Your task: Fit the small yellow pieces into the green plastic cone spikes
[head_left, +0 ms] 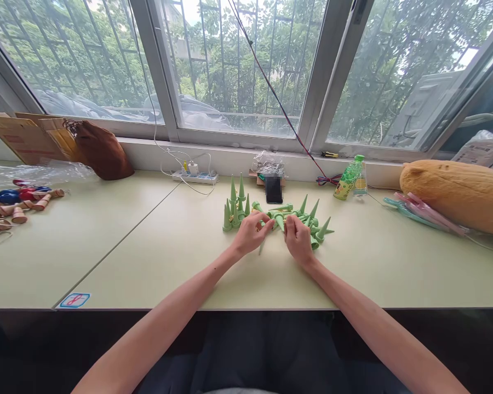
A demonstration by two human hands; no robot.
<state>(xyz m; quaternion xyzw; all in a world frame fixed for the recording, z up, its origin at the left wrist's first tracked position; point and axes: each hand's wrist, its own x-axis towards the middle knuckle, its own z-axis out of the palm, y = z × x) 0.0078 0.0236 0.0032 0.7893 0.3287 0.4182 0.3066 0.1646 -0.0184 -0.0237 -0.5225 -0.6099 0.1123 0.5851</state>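
Observation:
My left hand is beside the loose pile, its thumb and curved fingers apart with a gap between them. Its fingertips come close to a green cone-shaped spike; contact is not clear. My right hand is closed in a pinch at the pile's near side, and a small yellowish bit shows at its fingertips. What it grips is mostly hidden. More green spikes lie tangled around and behind that hand. Left of the pile, several spikes stand upright in a group. A thin green tip shows below my left hand.
Behind the pile a black phone leans near a clear plastic bag. A power strip, a green-capped bottle and a plush toy line the back. Wooden kendama toys and a brown pouch are at left.

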